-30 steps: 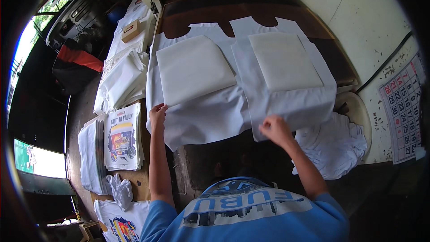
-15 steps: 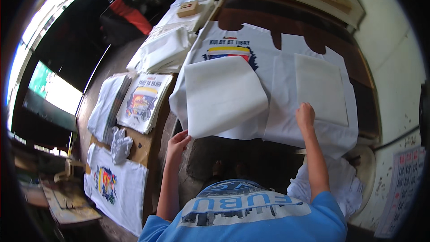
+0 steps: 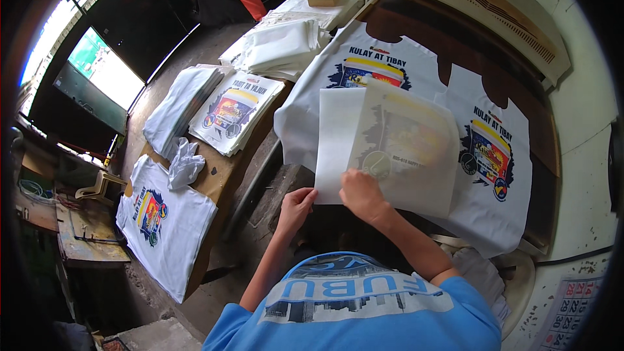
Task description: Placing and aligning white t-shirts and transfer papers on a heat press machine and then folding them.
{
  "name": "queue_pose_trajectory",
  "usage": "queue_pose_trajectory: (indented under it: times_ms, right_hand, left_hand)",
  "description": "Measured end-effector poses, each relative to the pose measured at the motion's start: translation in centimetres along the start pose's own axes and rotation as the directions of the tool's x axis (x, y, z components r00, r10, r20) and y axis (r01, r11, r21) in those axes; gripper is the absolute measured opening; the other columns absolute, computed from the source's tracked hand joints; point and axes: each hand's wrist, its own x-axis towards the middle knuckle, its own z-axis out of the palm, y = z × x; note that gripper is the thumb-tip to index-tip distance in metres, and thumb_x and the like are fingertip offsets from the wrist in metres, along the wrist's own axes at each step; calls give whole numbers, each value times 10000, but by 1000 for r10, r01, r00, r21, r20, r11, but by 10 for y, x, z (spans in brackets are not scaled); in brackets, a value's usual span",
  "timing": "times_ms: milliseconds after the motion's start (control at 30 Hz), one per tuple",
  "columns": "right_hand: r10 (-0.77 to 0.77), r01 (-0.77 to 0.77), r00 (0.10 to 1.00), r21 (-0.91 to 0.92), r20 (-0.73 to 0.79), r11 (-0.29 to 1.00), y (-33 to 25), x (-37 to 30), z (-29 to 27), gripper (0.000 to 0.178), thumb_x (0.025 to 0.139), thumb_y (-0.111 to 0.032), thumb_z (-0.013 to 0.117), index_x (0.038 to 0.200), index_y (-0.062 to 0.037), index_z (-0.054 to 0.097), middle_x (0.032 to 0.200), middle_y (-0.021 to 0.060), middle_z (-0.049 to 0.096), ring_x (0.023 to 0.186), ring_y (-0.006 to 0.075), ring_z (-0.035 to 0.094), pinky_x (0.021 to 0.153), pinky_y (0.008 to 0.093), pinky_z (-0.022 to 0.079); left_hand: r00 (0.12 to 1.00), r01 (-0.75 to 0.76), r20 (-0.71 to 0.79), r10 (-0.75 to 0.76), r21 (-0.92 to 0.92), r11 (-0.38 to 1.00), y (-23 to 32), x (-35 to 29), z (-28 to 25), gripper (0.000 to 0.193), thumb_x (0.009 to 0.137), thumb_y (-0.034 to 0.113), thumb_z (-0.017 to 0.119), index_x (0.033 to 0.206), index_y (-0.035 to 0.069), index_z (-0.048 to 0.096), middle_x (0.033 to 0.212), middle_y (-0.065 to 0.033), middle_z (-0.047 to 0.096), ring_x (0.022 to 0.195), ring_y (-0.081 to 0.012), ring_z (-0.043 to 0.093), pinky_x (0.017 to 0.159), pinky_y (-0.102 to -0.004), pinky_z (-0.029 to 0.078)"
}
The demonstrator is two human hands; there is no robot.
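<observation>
My left hand (image 3: 299, 207) pinches the lower left corner of a white paper sheet (image 3: 333, 140). My right hand (image 3: 363, 196) is closed on the lower left corner of a translucent sheet (image 3: 409, 156), which bears a faint ghost of a coloured print and overlaps the white sheet. Beneath both, white fabric shirt pieces lie on a dark brown flat bed (image 3: 416, 23). The left piece (image 3: 299, 114) has a colourful bucket-shaped print, partly covered by the sheets. To the right, another printed piece (image 3: 513, 205) shows its whole print, and its lower edge hangs over the front.
A beige machine housing (image 3: 513, 26) with slotted vents stands behind the bed. On the left, a brown table (image 3: 218, 198) carries stacked printed sheets (image 3: 227, 110), folded white cloth (image 3: 175, 104), a crumpled glove (image 3: 186, 164) and a printed shirt (image 3: 166, 221). A wall calendar (image 3: 565, 312) hangs lower right.
The right-hand sheet has come off the right shirt piece, uncovering its print, and moved left over the other sheet. My hands are closer together. The view has shifted.
</observation>
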Motion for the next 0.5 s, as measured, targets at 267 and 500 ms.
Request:
queue_pose_trajectory:
  times_ms: [267, 500]
  right_hand:
    - [-186, 182, 982, -133, -25, 974, -40, 0, 18, 84, 736, -55, 540, 784, -21, 600, 799, 103, 580, 796, 244, 601, 666, 311, 510]
    - [-145, 130, 967, -82, -210, 988, -50, -18, 34, 103, 739, -64, 526, 816, -21, 580, 768, 76, 558, 733, 215, 583, 600, 312, 498]
  left_hand:
    - [993, 5, 115, -34, 238, 971, 13, 24, -10, 378, 872, 330, 527, 736, -3, 643, 523, 30, 487, 494, -36, 436, 444, -206, 325]
    - [918, -10, 389, -83, 232, 973, 23, 52, -29, 302, 831, 292, 585, 807, -2, 653, 584, -3, 539, 526, -58, 480, 481, -221, 395]
